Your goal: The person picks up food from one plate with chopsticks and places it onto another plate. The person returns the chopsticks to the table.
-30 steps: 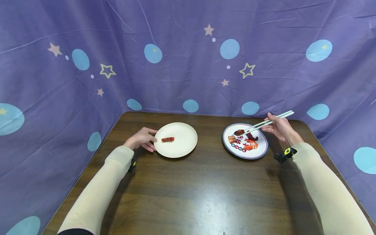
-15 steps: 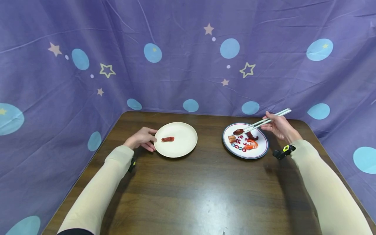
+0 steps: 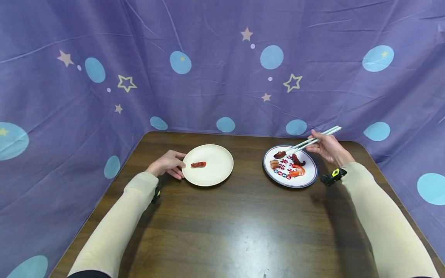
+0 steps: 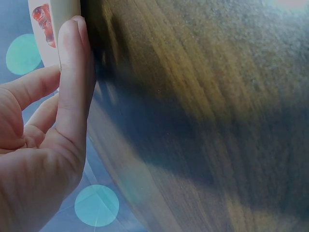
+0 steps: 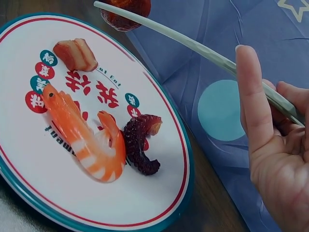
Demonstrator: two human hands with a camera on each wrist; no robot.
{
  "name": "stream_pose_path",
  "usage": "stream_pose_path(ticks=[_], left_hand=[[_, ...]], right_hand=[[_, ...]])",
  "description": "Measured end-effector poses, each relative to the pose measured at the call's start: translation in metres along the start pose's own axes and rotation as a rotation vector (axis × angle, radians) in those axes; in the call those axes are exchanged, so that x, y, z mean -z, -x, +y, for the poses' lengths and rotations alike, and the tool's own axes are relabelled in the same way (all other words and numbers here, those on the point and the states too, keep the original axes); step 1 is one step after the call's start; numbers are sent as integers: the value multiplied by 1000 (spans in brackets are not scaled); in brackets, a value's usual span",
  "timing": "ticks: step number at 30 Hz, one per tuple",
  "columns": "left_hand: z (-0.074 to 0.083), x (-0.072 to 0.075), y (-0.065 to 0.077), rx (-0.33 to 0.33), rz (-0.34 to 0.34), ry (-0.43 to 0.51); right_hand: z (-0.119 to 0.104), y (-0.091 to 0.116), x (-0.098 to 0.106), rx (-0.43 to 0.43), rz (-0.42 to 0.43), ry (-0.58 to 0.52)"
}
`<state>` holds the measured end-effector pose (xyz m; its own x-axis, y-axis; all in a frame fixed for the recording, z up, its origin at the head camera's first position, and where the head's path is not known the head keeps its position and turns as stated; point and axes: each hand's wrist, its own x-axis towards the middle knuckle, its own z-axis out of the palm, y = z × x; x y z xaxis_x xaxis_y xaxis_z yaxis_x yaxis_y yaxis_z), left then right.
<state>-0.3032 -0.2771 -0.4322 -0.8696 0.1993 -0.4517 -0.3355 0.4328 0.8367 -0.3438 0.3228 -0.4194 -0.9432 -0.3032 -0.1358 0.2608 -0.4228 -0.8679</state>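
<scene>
In the head view my left hand (image 3: pixel 169 164) grips the near-left rim of a cream plate (image 3: pixel 215 172), where a small red-brown strip of food (image 3: pixel 198 165) lies. My right hand (image 3: pixel 328 148) holds a pair of pale green chopsticks (image 3: pixel 330 131) over a patterned white plate (image 3: pixel 307 179) with a blue-green rim. At their tips is a glossy brown oval food piece (image 3: pixel 279 155); the right wrist view shows this brown piece (image 5: pixel 128 14) raised above the plate. Also on that plate are a shrimp (image 5: pixel 89 140), a dark octopus tentacle (image 5: pixel 140 145) and a layered pork belly piece (image 5: pixel 76 54).
Both plates stand near the back of a dark brown wooden table (image 3: pixel 208 227). A purple curtain (image 3: pixel 215 77) with stars and blue dots hangs behind it and along the sides. Dark wrist cameras (image 3: pixel 332 177) sit at the sleeve cuffs.
My right hand has shifted left and slightly up, carrying the chopsticks and the brown food piece a little leftward. My left hand and the cream plate stay in place.
</scene>
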Motion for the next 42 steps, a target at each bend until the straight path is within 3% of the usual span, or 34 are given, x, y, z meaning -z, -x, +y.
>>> stream_pose_path(ticks=[42], left_hand=[[2, -2, 3, -10, 8, -17]], right_hand=[[12, -25, -41, -29, -22, 11]])
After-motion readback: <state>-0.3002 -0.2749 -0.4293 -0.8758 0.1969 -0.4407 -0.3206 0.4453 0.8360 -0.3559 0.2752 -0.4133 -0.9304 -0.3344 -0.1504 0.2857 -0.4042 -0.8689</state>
